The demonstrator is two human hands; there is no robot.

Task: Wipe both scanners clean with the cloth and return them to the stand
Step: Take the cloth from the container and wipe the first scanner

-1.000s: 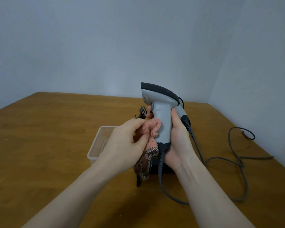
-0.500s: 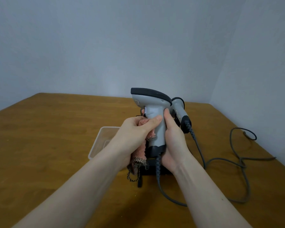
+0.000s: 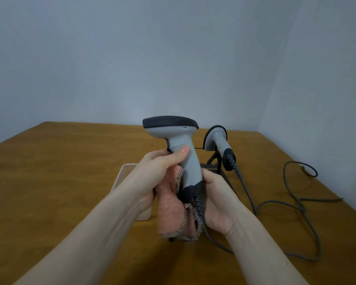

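Held upright above the worktop (image 3: pixel 60 182), the scanner (image 3: pixel 181 149) has left hand (image 3: pixel 158 171) fingers curled round cloth (image 3: pixel 171 210) and handle, right hand (image 3: pixel 218 200) gripping its base; best rub firmly, minding the cord (image 3: pixel 199 208).

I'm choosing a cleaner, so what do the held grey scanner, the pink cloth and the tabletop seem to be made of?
The held grey scanner: likely moulded plastic, smooth matte grey body with a darker cap and base. The pink cloth: soft fabric, nubbly like terry, with a checked woven edge. The brown tabletop: looks like wood or wood-look laminate, with faint grain and a low sheen.
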